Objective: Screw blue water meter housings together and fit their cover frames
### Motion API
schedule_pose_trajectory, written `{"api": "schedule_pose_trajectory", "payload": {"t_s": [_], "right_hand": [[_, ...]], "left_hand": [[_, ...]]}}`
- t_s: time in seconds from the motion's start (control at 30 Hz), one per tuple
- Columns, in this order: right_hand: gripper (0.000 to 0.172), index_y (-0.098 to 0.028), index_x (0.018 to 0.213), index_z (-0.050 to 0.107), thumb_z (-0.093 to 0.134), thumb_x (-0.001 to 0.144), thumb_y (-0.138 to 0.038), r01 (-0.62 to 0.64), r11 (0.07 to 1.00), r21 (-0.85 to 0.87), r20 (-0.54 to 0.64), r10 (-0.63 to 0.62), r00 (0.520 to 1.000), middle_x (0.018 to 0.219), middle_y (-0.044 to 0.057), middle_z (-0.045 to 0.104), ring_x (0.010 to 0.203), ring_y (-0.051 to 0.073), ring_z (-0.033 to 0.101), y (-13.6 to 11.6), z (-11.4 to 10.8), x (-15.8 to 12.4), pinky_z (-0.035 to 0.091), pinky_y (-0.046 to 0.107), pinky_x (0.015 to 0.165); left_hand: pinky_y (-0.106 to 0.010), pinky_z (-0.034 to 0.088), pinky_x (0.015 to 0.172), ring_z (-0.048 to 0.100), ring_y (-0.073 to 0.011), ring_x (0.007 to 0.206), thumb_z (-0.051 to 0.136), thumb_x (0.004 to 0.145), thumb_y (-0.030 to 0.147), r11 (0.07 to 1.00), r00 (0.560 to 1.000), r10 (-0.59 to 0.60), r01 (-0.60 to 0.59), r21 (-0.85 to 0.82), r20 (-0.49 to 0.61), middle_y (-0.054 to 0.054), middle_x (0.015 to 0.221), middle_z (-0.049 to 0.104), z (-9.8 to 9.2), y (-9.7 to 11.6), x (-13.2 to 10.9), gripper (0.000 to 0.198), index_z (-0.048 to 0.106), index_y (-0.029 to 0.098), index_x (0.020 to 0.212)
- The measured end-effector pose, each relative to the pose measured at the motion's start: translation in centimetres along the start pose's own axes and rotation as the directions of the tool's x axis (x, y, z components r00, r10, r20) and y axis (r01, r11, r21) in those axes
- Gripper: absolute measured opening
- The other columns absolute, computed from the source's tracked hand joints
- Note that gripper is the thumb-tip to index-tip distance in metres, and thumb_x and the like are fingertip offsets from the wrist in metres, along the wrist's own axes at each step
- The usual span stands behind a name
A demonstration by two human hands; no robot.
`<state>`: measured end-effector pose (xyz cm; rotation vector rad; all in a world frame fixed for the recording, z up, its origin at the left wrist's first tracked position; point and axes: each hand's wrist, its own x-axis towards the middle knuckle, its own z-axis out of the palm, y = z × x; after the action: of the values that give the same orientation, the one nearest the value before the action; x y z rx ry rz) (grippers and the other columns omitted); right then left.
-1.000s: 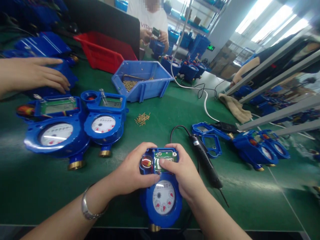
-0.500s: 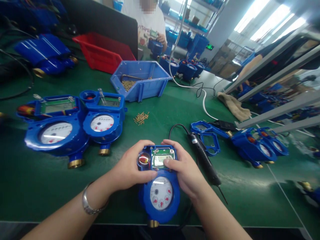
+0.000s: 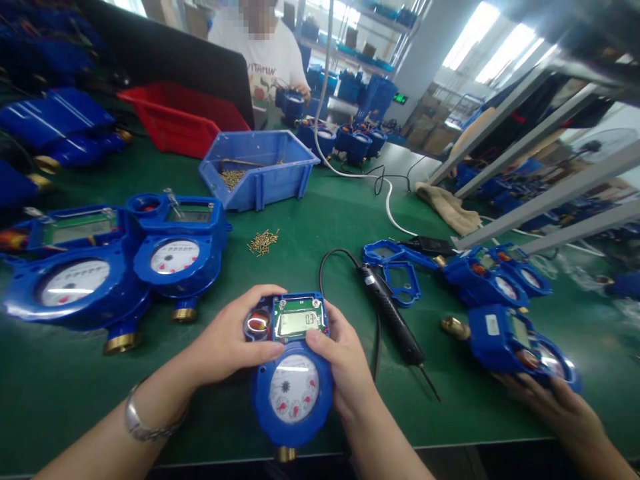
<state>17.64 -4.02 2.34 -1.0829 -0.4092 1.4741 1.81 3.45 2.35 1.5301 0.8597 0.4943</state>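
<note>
Between my two hands is a blue water meter (image 3: 293, 393) with a round white dial, a brass fitting at its near end and an uncovered green circuit board with a lit display (image 3: 295, 323). My left hand (image 3: 233, 340) grips its left side, thumb lying below the display. My right hand (image 3: 343, 353) wraps the right side, with the thumb at the display's lower right corner. To the right lies a black electric screwdriver (image 3: 393, 317), its bit pointing toward me. Blue cover frames (image 3: 403, 280) rest just beyond it. A small pile of brass screws (image 3: 263, 242) lies past my left hand.
Two more water meters (image 3: 173, 257) stand at left. A blue bin (image 3: 283, 177) with screws and a red bin (image 3: 173, 120) are behind. At right, another person's hand (image 3: 555, 400) holds a water meter (image 3: 515, 340). A person in a white shirt (image 3: 260, 60) sits opposite.
Another person's hand with a water meter has come in at the right. The view has shifted, so most things sit further left. My right thumb has slid off the display's middle toward its corner.
</note>
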Motion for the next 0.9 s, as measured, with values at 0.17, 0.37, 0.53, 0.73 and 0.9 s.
{"api": "schedule_pose_trajectory", "payload": {"t_s": [0.17, 0.37, 0.53, 0.73, 0.9], "right_hand": [[0.071, -0.017, 0.121, 0.045, 0.076, 0.060, -0.032, 0.085, 0.955, -0.285, 0.106, -0.057, 0.993, 0.116, 0.011, 0.061, 0.102, 0.024, 0.061, -0.9, -0.9, 0.4, 0.049, 0.037, 0.088], [0.044, -0.013, 0.128, 0.043, 0.051, 0.086, -0.025, -0.007, 0.278, -0.961, -0.125, -0.409, 0.904, 0.131, 0.014, 0.049, 0.119, 0.020, 0.048, -9.2, -5.8, 3.0, 0.039, 0.035, 0.101], [0.038, -0.012, 0.123, 0.047, 0.054, 0.087, -0.024, -0.410, 0.052, -0.911, -0.363, -0.575, 0.734, 0.129, 0.014, 0.046, 0.120, 0.028, 0.044, -12.6, -10.7, 7.0, 0.035, 0.051, 0.100], [0.028, -0.013, 0.109, 0.056, 0.055, 0.087, -0.031, -0.580, -0.061, -0.812, -0.439, -0.590, 0.677, 0.111, 0.008, 0.058, 0.099, 0.021, 0.058, -12.4, -11.8, 7.8, 0.047, 0.044, 0.087], [0.034, -0.015, 0.122, 0.053, 0.041, 0.091, -0.022, -0.461, -0.051, -0.886, -0.293, -0.709, 0.641, 0.105, 0.013, 0.064, 0.104, 0.026, 0.058, -13.4, -8.8, 2.7, 0.043, 0.043, 0.090]], "left_hand": [[-0.031, 0.048, 0.081, 0.061, -0.0230, 0.096, 0.072, 0.063, 0.040, 0.998, 0.999, -0.036, 0.036, -0.059, -0.005, -0.003, 0.111, 0.059, -0.3, -0.5, -0.6, 0.063, 0.043, 0.025, 0.117], [-0.033, 0.050, 0.080, 0.062, -0.0262, 0.097, 0.074, 0.059, 0.046, 0.998, 0.996, -0.058, 0.057, -0.018, -0.067, -0.004, 0.116, 0.059, -0.2, -0.6, -0.9, 0.073, 0.042, 0.027, 0.122], [-0.042, 0.043, 0.096, 0.046, -0.0325, 0.121, 0.069, 0.058, 0.059, 0.998, 0.987, 0.043, -0.034, 0.059, -0.155, -0.008, 0.134, 0.048, -0.2, -1.6, -1.3, 0.085, 0.036, 0.028, 0.130], [-0.053, 0.035, 0.102, 0.043, -0.0343, 0.122, 0.059, 0.075, 0.046, 0.867, 0.815, 0.398, -0.184, 0.464, -0.420, -0.012, 0.130, 0.047, -0.2, -0.7, -1.6, 0.053, 0.046, 0.023, 0.122], [-0.047, 0.039, 0.098, 0.055, -0.0235, 0.102, 0.055, 0.078, 0.013, 0.463, 0.571, 0.809, -0.471, 0.751, -0.141, -0.003, 0.092, 0.060, 1.7, 3.6, -2.1, 0.009, 0.057, 0.022, 0.078]]}}
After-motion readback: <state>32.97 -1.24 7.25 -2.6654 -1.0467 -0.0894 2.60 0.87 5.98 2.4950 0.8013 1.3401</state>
